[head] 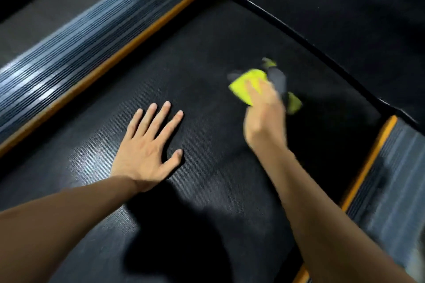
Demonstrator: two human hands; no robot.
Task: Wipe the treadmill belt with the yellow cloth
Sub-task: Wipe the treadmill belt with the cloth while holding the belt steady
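The treadmill belt spreads dark and textured under me, ribbed side rails on both edges. My left hand lies flat on it, fingers spread, bracing my weight; if the belt rolls under that palm, I could lurch forward. My right hand presses the yellow cloth onto the belt near the front cover. It is blurred, so I cannot tell how firm my grip is. Loose folds trail beside it and might bunch or slip free.

Dim grey floor beyond ribbed, orange-edged side rail
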